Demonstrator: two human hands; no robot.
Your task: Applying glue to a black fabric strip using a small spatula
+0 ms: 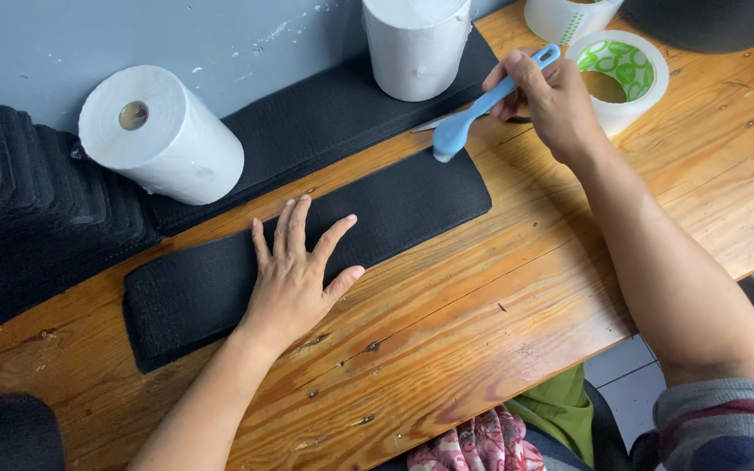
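— What is held in the hands?

— A light blue brush [482,106] is gripped in the right hand [551,100], fingers closed round its handle; its bristled head is set against the far right end of a long black fabric strip [394,209]. Something thin and pale is seen under the same hand, but what it is cannot be told. Nothing is held by the left hand [294,275]: it is laid flat, fingers spread wide, pressed on the middle of the strip.

— And where is the strip placed?

— It is stretched slantwise across the wooden tabletop [499,323], its left end nearer the person, its right end just beneath the brush. A second black strip [325,118] is laid beyond it, along the grey wall.

— What else is seen around?

— A white paper roll [163,135] is lying on its side at the left, another white roll [416,44] is stood upright on the second strip, and two tape rolls [621,74] are placed just beyond the right hand. A stack of black fabric [28,209] is piled at the far left.
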